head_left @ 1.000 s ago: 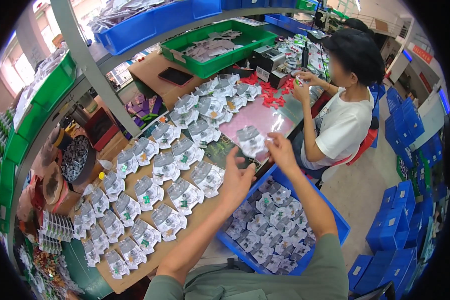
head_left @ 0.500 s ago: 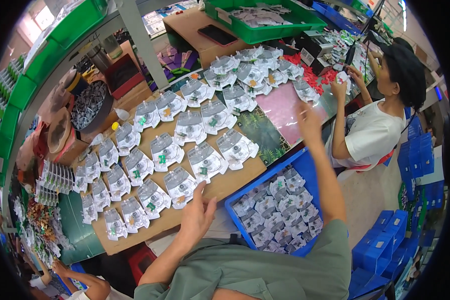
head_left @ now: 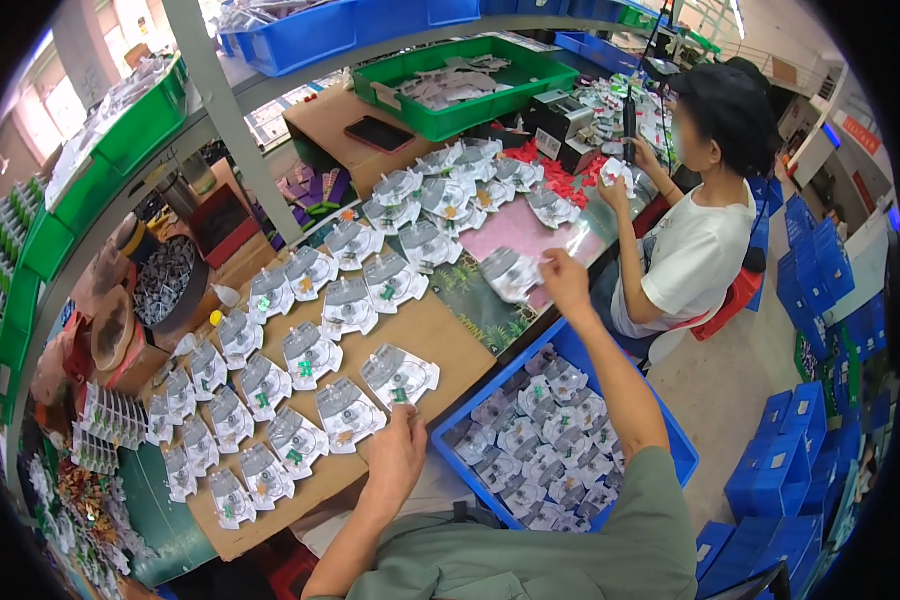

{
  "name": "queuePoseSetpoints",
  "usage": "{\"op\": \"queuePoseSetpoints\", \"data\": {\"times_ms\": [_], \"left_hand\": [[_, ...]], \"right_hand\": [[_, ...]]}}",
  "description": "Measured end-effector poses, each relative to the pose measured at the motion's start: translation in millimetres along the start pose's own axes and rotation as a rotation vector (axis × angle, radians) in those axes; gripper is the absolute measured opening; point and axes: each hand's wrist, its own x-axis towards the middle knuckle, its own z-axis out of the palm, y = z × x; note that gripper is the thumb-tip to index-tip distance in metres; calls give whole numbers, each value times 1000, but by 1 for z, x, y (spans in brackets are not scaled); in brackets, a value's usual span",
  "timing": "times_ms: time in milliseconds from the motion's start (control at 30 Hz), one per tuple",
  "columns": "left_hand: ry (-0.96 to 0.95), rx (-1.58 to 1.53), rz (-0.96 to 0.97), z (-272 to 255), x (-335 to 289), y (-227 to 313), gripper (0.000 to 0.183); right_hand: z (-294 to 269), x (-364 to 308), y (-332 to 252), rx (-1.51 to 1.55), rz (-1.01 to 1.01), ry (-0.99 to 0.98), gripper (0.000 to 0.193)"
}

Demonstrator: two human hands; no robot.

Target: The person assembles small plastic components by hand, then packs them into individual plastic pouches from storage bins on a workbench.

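Note:
My right hand (head_left: pixel 568 283) pinches the edge of a blurred grey-and-white plastic housing (head_left: pixel 510 274), held tilted over the right end of the table. My left hand (head_left: pixel 396 455) has its fingers drawn together at the lower edge of another fan-shaped housing (head_left: pixel 400 374), beside a small green piece (head_left: pixel 400 394) on it. What those fingertips hold, if anything, is hidden. Similar housings, such as this one (head_left: pixel 350 413), lie in rows on a brown cardboard sheet (head_left: pixel 455 335). Some carry small green or orange pieces.
Below the table edge a blue crate (head_left: pixel 685 450) holds many housings. At right sits a co-worker (head_left: pixel 685 235) with a small white part in hand. Red pieces (head_left: pixel 560 183), a green tray (head_left: pixel 410 112) and a phone (head_left: pixel 379 134) lie farther back. A shelf post (head_left: pixel 230 120) rises at left.
The rightmost housing of the front row has left the cardboard; my right hand, bare before, now has a housing. My left fingers have curled in. The whole view has shifted.

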Motion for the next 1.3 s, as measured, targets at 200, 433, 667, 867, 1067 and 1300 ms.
{"op": "queuePoseSetpoints", "data": {"times_ms": [200, 433, 667, 867, 1067, 1300], "left_hand": [[-28, -114, 24, 2, 15, 20, 18], [-12, -155, 161, 43, 70, 36, 22], [-126, -289, 123, 72, 121, 68, 27], [-155, -370, 313, 30, 91, 88, 41], [-199, -285, 148, -34, -17, 19, 42], [90, -64, -109, -63, -57, -22, 38]], "right_hand": [[-14, 62, 26, 74, 225, 110, 35], [-28, -23, -52, 128, -6, -88, 38], [17, -65, -39, 114, -168, -75, 28], [23, -6, -9, 82, 61, -40, 21], [21, -12, -58, -215, -190, 169, 27], [102, -49, -138, 279, -53, -183, 33]]}}
